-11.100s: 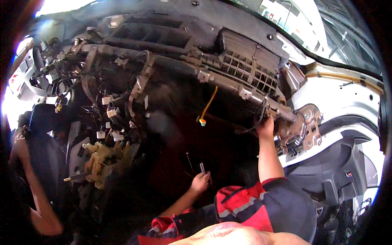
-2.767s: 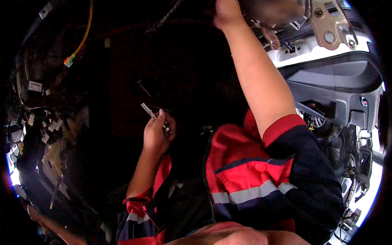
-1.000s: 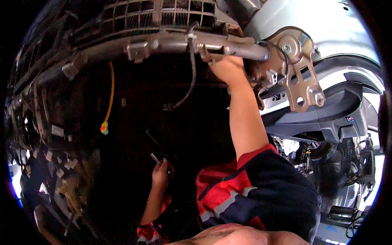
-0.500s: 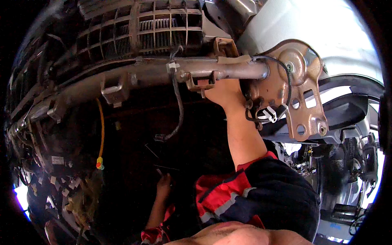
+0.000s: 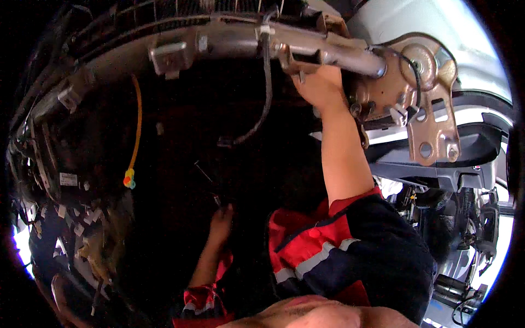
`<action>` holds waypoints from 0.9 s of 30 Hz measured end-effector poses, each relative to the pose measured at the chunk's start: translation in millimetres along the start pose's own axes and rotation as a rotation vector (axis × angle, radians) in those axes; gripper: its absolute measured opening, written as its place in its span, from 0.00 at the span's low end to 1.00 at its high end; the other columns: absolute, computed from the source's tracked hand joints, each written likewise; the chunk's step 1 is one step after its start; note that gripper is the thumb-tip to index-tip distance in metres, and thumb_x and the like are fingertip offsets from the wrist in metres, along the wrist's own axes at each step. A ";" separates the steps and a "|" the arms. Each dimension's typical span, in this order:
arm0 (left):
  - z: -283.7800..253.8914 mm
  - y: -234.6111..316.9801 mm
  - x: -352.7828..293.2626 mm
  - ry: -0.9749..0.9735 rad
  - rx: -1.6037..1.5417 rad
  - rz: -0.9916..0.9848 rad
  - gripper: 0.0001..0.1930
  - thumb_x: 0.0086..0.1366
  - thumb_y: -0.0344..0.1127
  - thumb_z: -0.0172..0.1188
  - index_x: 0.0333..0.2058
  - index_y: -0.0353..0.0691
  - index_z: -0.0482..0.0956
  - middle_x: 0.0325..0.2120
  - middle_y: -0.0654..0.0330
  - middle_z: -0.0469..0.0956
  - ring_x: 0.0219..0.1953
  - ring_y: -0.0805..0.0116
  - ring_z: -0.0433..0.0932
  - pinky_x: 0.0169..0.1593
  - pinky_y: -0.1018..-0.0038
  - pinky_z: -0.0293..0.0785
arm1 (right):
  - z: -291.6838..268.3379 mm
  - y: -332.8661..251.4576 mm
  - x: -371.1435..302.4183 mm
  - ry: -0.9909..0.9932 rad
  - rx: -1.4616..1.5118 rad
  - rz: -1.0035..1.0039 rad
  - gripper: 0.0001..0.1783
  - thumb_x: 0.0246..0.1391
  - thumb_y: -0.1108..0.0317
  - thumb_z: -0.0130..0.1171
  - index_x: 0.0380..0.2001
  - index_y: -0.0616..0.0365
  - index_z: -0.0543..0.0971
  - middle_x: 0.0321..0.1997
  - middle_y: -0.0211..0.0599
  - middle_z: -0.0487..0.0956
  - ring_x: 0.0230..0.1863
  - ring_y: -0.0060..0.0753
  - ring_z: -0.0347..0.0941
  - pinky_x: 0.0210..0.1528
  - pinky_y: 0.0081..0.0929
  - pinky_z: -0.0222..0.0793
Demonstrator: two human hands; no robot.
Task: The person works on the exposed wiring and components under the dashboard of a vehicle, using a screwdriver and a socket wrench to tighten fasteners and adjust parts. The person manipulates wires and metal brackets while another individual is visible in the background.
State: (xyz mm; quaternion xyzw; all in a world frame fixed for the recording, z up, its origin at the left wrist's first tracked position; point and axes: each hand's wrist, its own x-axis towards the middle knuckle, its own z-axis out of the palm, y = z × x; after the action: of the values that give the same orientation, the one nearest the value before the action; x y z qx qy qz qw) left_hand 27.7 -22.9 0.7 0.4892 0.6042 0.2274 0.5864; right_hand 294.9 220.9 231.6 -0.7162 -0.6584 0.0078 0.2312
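Observation:
My right hand [image 5: 322, 87] reaches up and grips the underside of a grey metal cross beam [image 5: 229, 44] of a stripped car dashboard, just left of a tan end bracket [image 5: 432, 126]. My left hand [image 5: 221, 218] is low in the dark footwell, closed around a thin metal tool [image 5: 216, 200] whose tip sticks up above the fingers. Both sleeves are red and dark with a grey stripe.
A yellow cable with a coloured plug [image 5: 129, 177] hangs at the left. From the beam dangles a black cable [image 5: 262, 109]. Wiring with white tags [image 5: 65, 218] crowds the lower left. The door opening and seat parts [image 5: 470, 218] lie at the right.
The beam and bracket have come closer and higher in view. My right hand stays on the beam. My left hand with the tool has dropped lower in the frame.

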 end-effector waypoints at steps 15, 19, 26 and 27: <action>-53.8 34.6 -26.3 -0.057 0.637 0.213 0.09 0.62 0.37 0.55 0.28 0.37 0.75 0.22 0.47 0.76 0.25 0.48 0.76 0.28 0.58 0.72 | 43.2 43.4 -96.7 -0.094 -0.251 -0.506 0.35 0.45 0.66 0.58 0.58 0.62 0.61 0.62 0.66 0.53 0.61 0.70 0.52 0.59 0.57 0.58; -43.3 39.0 -24.3 -0.057 0.679 0.125 0.08 0.61 0.36 0.56 0.30 0.37 0.76 0.23 0.47 0.77 0.27 0.48 0.77 0.30 0.58 0.73 | 39.0 42.7 -79.4 -0.048 -0.267 -0.476 0.34 0.44 0.68 0.58 0.56 0.65 0.62 0.62 0.61 0.56 0.62 0.64 0.54 0.63 0.48 0.55; -20.7 40.1 -9.0 -0.034 0.778 -0.035 0.07 0.59 0.35 0.57 0.31 0.37 0.76 0.26 0.47 0.78 0.28 0.48 0.78 0.32 0.57 0.74 | 75.9 62.8 -78.5 0.174 -0.408 -0.532 0.39 0.41 0.61 0.61 0.55 0.70 0.61 0.59 0.59 0.61 0.58 0.59 0.59 0.63 0.53 0.49; -18.1 37.6 -9.9 -0.043 0.809 -0.043 0.07 0.59 0.35 0.57 0.31 0.37 0.76 0.26 0.47 0.78 0.28 0.48 0.78 0.32 0.57 0.75 | 78.1 65.5 -78.3 0.167 -0.393 -0.534 0.39 0.41 0.61 0.61 0.55 0.70 0.61 0.58 0.59 0.62 0.57 0.58 0.60 0.62 0.52 0.50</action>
State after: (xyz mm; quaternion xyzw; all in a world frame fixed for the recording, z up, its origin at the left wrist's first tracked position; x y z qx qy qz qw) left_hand 21.4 -10.2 41.2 0.6725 0.6425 -0.0511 0.3638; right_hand 321.4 170.2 116.6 -0.5475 -0.7905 -0.2386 0.1357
